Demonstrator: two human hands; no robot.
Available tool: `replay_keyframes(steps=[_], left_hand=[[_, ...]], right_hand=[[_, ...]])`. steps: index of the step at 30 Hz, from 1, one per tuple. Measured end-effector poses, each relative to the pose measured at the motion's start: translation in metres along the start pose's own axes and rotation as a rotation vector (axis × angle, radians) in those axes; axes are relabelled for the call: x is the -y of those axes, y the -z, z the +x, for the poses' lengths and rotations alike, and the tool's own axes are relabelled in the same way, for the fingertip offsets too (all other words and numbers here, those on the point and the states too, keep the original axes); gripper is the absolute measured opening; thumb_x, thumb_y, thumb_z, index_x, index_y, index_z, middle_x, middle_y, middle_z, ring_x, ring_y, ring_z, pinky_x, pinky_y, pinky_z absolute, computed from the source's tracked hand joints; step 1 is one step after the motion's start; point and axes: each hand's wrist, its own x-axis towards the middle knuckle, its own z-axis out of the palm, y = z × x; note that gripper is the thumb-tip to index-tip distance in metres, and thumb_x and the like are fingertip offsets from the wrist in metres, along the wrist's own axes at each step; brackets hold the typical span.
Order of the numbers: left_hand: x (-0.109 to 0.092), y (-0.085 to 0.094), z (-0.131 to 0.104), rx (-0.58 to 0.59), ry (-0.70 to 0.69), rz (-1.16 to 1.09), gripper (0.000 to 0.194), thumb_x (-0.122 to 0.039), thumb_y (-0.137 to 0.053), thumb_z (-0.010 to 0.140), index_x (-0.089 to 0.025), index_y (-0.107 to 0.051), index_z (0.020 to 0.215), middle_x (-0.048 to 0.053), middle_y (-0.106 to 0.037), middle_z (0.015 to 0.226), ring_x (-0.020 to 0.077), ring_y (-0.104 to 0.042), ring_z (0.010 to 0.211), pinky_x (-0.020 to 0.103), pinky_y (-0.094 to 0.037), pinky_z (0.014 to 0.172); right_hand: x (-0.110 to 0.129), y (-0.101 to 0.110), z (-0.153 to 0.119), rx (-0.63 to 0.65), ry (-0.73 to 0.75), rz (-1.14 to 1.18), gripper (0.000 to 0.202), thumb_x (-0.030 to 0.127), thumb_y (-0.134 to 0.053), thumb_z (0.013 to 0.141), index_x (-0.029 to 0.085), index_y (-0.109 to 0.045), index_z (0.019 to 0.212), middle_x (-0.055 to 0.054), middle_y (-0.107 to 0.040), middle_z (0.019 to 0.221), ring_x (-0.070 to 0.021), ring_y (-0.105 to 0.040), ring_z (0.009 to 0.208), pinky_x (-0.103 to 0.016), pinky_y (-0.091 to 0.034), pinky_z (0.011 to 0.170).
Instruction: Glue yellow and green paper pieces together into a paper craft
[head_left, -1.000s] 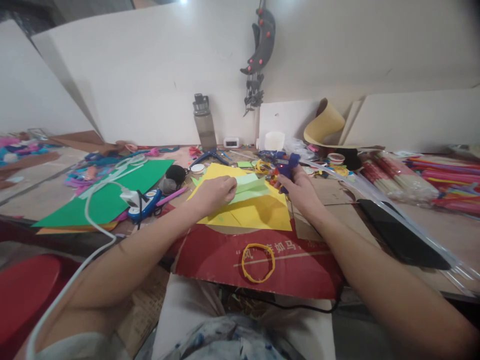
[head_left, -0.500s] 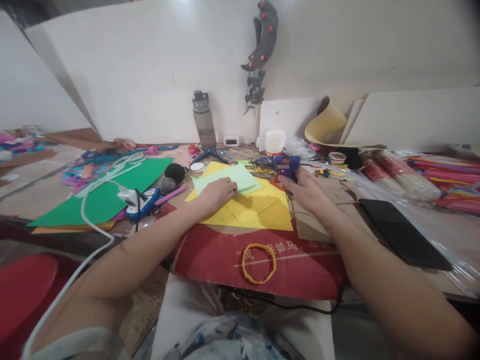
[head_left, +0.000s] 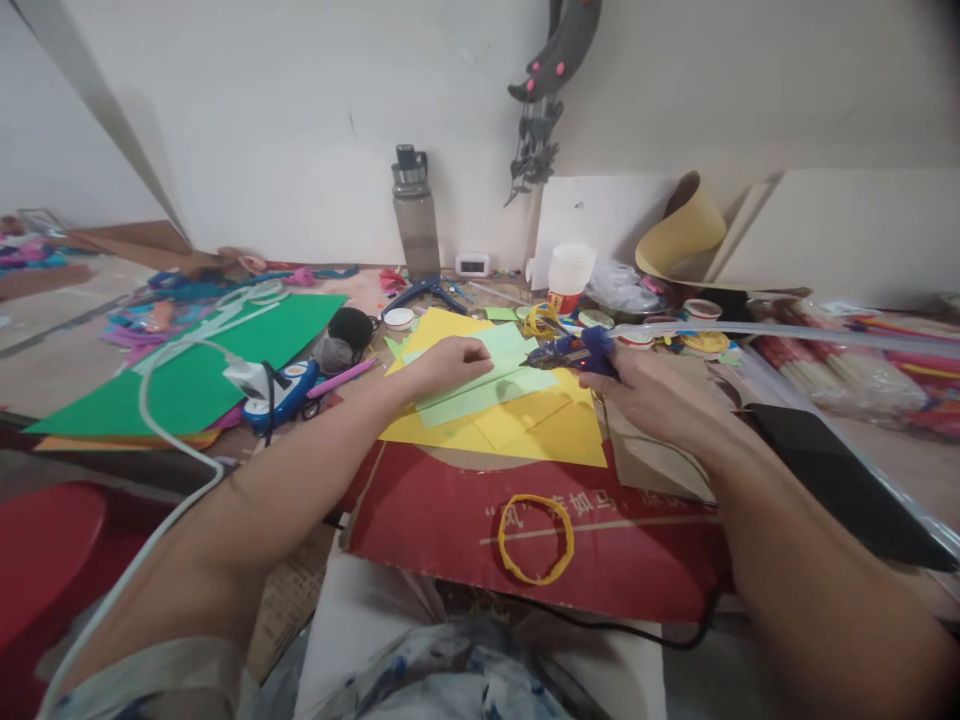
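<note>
My left hand (head_left: 454, 366) is closed at the left part of a folded light green paper (head_left: 480, 392), with the fingertips at its raised upper layer. In my right hand (head_left: 637, 380) is a blue glue gun (head_left: 581, 350), its nozzle pointing left over the right part of the green paper. A clear glue stick (head_left: 697, 327) runs out of the gun's back to the right. Yellow sheets (head_left: 540, 430) lie beneath the green paper. Nearer me, a yellow ring (head_left: 535, 540) rests on a red board (head_left: 450, 520).
A grey bottle (head_left: 417, 225), a small clock (head_left: 472, 265) and a white cup (head_left: 571, 275) stand at the back. Green sheets (head_left: 202, 380) and a blue power strip (head_left: 281, 398) with a white cable lie left. A black phone (head_left: 847, 480) is on the right.
The glue gun has been raised from beside the papers, and its nozzle now hangs over the green paper. The green paper's fold has been opened by my left hand. The view has shifted slightly.
</note>
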Motion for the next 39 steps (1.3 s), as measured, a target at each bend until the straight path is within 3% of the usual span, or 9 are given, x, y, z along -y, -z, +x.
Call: replay_keyframes(steps=[4,8,14,18,26,35,39], left_hand=[[0.002,-0.002,-0.002,-0.007,-0.003,-0.103,0.025,-0.039,-0.057,0.083,-0.016,-0.066,0.081,0.001,-0.068,0.080,0.0137,-0.059,0.073,0.026,-0.043,0.068],[0.004,-0.003,-0.001,-0.016,-0.005,-0.145,0.025,-0.040,-0.058,0.083,-0.016,-0.066,0.080,0.001,-0.067,0.078,0.0135,-0.057,0.072,0.026,-0.043,0.067],[0.009,-0.006,0.002,-0.025,-0.036,-0.146,0.026,-0.040,-0.058,0.083,-0.016,-0.066,0.080,0.001,-0.068,0.079,0.0136,-0.057,0.072,0.027,-0.043,0.068],[0.009,-0.005,0.003,-0.026,-0.039,-0.133,0.023,-0.037,-0.058,0.083,-0.016,-0.067,0.082,0.002,-0.068,0.079,0.0144,-0.059,0.074,0.027,-0.043,0.068],[0.003,0.001,0.005,-0.052,-0.077,0.024,0.017,-0.029,-0.058,0.084,-0.016,-0.068,0.083,0.003,-0.070,0.082,0.0148,-0.060,0.074,0.027,-0.041,0.069],[0.007,0.004,0.011,-0.109,-0.042,0.039,0.016,-0.028,-0.060,0.086,-0.015,-0.068,0.085,0.004,-0.069,0.081,0.0146,-0.058,0.073,0.028,-0.041,0.071],[0.008,0.006,0.012,-0.103,-0.013,-0.007,0.016,-0.028,-0.061,0.085,-0.014,-0.068,0.084,0.004,-0.069,0.081,0.0145,-0.058,0.074,0.028,-0.042,0.072]], right_hand=[[-0.009,-0.006,0.001,-0.039,-0.029,-0.177,0.027,0.049,-0.057,0.088,0.023,-0.062,0.087,-0.015,-0.071,0.081,-0.0316,-0.065,0.074,-0.037,-0.043,0.065],[-0.010,-0.011,0.003,-0.045,-0.017,-0.227,0.022,0.043,-0.057,0.089,0.022,-0.064,0.089,-0.017,-0.072,0.083,-0.0316,-0.067,0.077,-0.036,-0.043,0.063],[-0.001,-0.027,0.003,-0.004,-0.118,-0.142,0.021,0.038,-0.056,0.088,0.020,-0.063,0.097,-0.017,-0.072,0.090,-0.0324,-0.067,0.080,-0.037,-0.045,0.064],[0.005,-0.039,0.001,0.047,-0.024,-0.051,0.025,0.039,-0.053,0.090,0.022,-0.062,0.106,-0.012,-0.073,0.098,-0.0302,-0.066,0.086,-0.037,-0.047,0.071],[-0.008,-0.038,0.002,-0.083,-0.149,-0.107,0.026,0.040,-0.056,0.088,0.019,-0.063,0.101,-0.018,-0.072,0.089,-0.0342,-0.066,0.081,-0.040,-0.045,0.068],[0.026,-0.056,0.000,0.007,-0.066,-0.130,0.021,0.039,-0.055,0.090,0.020,-0.062,0.097,-0.017,-0.072,0.095,-0.0322,-0.067,0.088,-0.039,-0.048,0.073],[0.024,-0.051,0.000,0.023,-0.049,-0.087,0.023,0.039,-0.054,0.090,0.020,-0.062,0.100,-0.015,-0.072,0.095,-0.0323,-0.067,0.089,-0.039,-0.048,0.074]])
